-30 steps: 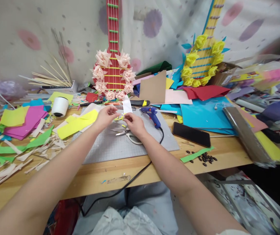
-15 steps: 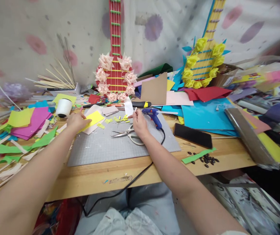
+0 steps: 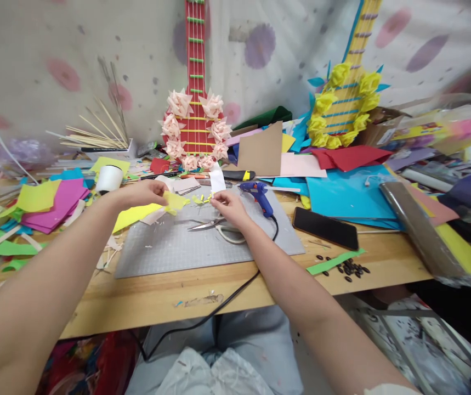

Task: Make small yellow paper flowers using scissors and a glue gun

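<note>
My left hand (image 3: pixel 147 193) is closed in a pinch on a small yellow paper piece (image 3: pixel 173 202), which is blurred and held over the grey cutting mat (image 3: pixel 157 255). Below its wrist lies a larger yellow paper sheet (image 3: pixel 134 215). My right hand (image 3: pixel 232 209) has its fingertips drawn together beside small yellow paper bits (image 3: pixel 202 198) and a white paper strip (image 3: pixel 217 178). What those fingers hold, if anything, is too small to make out. Scissors (image 3: pixel 208 225) lie on the mat, their handles partly behind my right hand. A blue glue gun (image 3: pixel 260 197) rests to its right.
A black phone (image 3: pixel 324 227), a green strip (image 3: pixel 336 261) and dark beads (image 3: pixel 354 267) lie at right. Behind stand a red paper guitar (image 3: pixel 195 131) and a yellow one (image 3: pixel 344 109). A white roll (image 3: pixel 109 179) is at left. The glue gun's cable (image 3: pixel 235 296) crosses the table edge.
My left hand has moved right and lifted a small yellow piece. The yellow sheet now lies further left. My right hand has shifted slightly down; the white stick at its fingertips no longer shows.
</note>
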Demonstrator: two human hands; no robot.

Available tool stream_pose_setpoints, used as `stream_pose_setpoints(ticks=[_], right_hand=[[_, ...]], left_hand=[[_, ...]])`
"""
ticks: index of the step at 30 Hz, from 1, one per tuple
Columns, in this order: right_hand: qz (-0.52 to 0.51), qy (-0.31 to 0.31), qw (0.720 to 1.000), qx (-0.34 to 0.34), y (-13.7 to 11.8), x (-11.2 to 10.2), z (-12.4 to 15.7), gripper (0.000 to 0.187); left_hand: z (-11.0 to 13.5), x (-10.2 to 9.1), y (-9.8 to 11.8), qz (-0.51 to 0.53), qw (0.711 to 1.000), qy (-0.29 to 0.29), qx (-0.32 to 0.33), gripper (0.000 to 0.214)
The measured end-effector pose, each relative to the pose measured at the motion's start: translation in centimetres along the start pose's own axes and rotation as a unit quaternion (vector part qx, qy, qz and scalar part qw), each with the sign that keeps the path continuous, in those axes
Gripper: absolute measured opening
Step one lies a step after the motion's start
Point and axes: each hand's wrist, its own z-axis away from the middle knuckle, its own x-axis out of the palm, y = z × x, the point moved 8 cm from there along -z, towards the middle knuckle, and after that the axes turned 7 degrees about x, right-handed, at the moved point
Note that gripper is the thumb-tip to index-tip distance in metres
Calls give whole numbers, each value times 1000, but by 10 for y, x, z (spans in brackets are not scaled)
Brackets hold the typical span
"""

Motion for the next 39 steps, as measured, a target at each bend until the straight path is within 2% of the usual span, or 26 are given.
stream_pose_setpoints(ticks=[1,3,6,9,10,11,12,13,14,15,16,17,18,20,23,25,27,29,31,33,35,37,39], right_hand=[[-36,-40,998,-13,-6,6,3,10],[-94,-117,988,-41,-17,19,10,12],[-127,-193,971,-55,-21,35,18,14],[-104,-217,970,-27,-9,47,19,15],[-98,-217,971,-15,-5,49,18,15],[-97,-208,973,-1,-1,49,17,16],[-104,-192,976,14,2,47,15,17],[-118,-168,978,30,5,44,13,17],[-137,-137,980,46,7,39,10,18],[-160,-104,980,62,9,34,8,18],[-186,-74,977,78,11,29,6,17],[-214,-51,971,93,12,25,4,17],[-240,-34,964,105,13,22,3,18],[-287,-14,950,122,14,20,3,19],[-329,-12,936,121,11,23,5,22],[-344,-24,932,113,7,30,7,24],[-350,-38,930,109,6,37,8,25],[-335,-48,935,107,7,41,7,24],[-272,-47,956,99,8,41,4,22],[-140,-25,987,67,5,34,0,19],[44,-11,999,20,-4,29,-3,15],[220,-30,975,-22,-14,33,-5,16],[337,-69,938,-53,-20,43,-6,18]], left_hand=[[1,15,11,-36,995,-93,3,22],[4,33,29,-110,974,-199,20,18],[3,53,47,-147,950,-271,51,16],[-3,69,55,-131,946,-291,62,20],[-7,71,56,-106,954,-272,66,22],[-12,69,58,-70,968,-229,74,25],[-17,63,59,-22,983,-159,85,28],[-21,50,59,36,993,-50,102,29],[-20,32,55,90,985,88,120,27],[-13,18,47,138,957,219,129,24],[-3,10,35,183,921,320,126,20],[5,12,24,222,893,374,112,17],[11,20,13,261,876,396,92,17],[15,48,3,312,879,356,57,25],[18,88,12,373,887,266,62,31],[19,105,21,430,868,236,70,32],[19,112,23,482,840,245,56,30],[19,111,17,520,807,278,34,28],[21,103,6,534,781,322,24,27],[24,87,-6,519,770,370,34,26],[30,70,-17,482,770,415,52,25],[35,57,-29,461,763,450,52,21],[38,52,-38,459,756,465,40,16]])
